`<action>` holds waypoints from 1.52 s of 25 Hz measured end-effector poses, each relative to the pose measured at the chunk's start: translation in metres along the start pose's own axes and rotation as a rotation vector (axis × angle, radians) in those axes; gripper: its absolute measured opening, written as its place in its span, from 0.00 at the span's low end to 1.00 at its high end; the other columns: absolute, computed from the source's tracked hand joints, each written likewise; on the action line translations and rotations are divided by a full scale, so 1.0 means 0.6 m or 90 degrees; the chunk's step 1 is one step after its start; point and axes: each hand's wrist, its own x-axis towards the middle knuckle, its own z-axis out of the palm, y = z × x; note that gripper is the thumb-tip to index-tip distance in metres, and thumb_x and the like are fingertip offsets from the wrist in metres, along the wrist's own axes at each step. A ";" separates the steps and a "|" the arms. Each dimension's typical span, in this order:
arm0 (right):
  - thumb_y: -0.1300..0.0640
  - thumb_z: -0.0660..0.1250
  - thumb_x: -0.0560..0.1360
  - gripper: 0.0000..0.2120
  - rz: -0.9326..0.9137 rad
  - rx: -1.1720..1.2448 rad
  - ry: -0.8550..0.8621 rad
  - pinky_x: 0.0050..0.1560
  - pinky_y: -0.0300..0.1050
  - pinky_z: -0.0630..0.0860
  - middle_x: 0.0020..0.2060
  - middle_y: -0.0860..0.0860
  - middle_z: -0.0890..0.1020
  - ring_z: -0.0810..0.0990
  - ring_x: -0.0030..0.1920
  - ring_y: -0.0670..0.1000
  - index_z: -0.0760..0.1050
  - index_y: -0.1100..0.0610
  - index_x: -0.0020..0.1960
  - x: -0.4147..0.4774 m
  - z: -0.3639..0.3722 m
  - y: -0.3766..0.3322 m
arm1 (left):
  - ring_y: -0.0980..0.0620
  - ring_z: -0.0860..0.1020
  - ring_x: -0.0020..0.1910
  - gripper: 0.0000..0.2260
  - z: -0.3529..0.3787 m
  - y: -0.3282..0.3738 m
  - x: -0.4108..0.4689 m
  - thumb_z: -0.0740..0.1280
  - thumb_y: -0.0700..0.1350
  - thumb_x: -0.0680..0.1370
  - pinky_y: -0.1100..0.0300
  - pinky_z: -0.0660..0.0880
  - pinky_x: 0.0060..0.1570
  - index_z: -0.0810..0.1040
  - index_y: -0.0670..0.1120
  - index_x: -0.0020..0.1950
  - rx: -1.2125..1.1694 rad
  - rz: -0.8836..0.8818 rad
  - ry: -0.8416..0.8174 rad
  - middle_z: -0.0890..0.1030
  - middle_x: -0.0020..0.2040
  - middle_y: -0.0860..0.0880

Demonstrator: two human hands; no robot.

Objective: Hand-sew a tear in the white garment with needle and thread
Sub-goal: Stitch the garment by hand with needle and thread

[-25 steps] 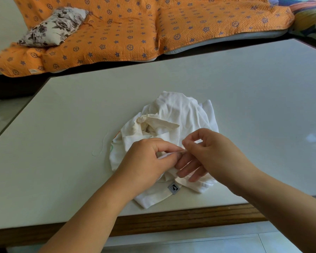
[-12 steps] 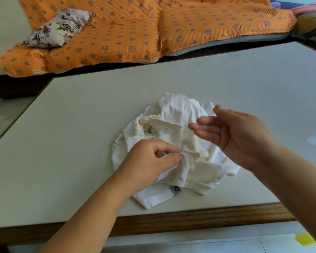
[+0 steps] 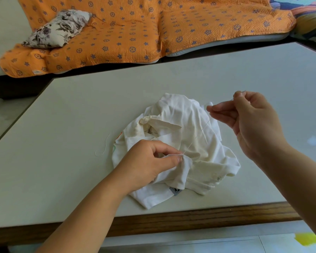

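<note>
Centre of the frame, the white garment (image 3: 182, 125) lies in a crumpled heap on the pale table (image 3: 80, 106), a small grey label (image 3: 174, 191) poking out at its lower edge, close to the table's wooden rim (image 3: 190, 218). The left hand (image 3: 150, 161) sits on the heap's lower left, thumb and forefinger closed on a fold of the cloth — a tight pinch, the other fingers curled under. Up at the right, the right hand (image 3: 254, 123) is lifted clear of the fabric, thumb and forefinger nipping the needle (image 3: 232, 99), the remaining fingers stretched out to the left. Between the two hands runs the thread (image 3: 195, 137), a fine taut line slanting from the pinched fold up towards the right hand. The tear itself cannot be made out among the folds. Left of the garment a loose thread (image 3: 104, 148) curls on the tabletop — apart from the cloth. Across the top of the frame spreads an orange quilt (image 3: 135, 33) printed with stars, a floral pillow (image 3: 57, 28) resting on it at the upper left.
</note>
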 end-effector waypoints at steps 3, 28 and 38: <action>0.57 0.56 0.84 0.06 -0.003 -0.110 -0.013 0.49 0.51 0.82 0.35 0.57 0.85 0.87 0.42 0.56 0.69 0.59 0.54 -0.013 0.006 0.000 | 0.32 0.78 0.54 0.08 -0.001 0.001 -0.001 0.73 0.59 0.69 0.39 0.76 0.56 0.85 0.63 0.47 -0.005 -0.003 -0.002 0.83 0.51 0.38; 0.52 0.57 0.83 0.06 0.003 -0.598 -0.299 0.42 0.48 0.79 0.32 0.53 0.85 0.83 0.28 0.53 0.68 0.52 0.49 -0.073 0.013 -0.044 | 0.51 0.70 0.30 0.14 -0.003 0.028 -0.010 0.67 0.60 0.70 0.63 0.70 0.33 0.84 0.52 0.42 -0.002 0.070 0.041 0.74 0.31 0.43; 0.54 0.59 0.82 0.05 0.006 -0.505 -0.280 0.32 0.36 0.76 0.32 0.53 0.85 0.82 0.27 0.53 0.70 0.53 0.49 -0.073 0.007 -0.028 | 0.60 0.65 0.25 0.14 0.004 0.026 -0.010 0.63 0.55 0.77 0.71 0.64 0.29 0.79 0.48 0.38 0.044 0.128 0.097 0.66 0.25 0.57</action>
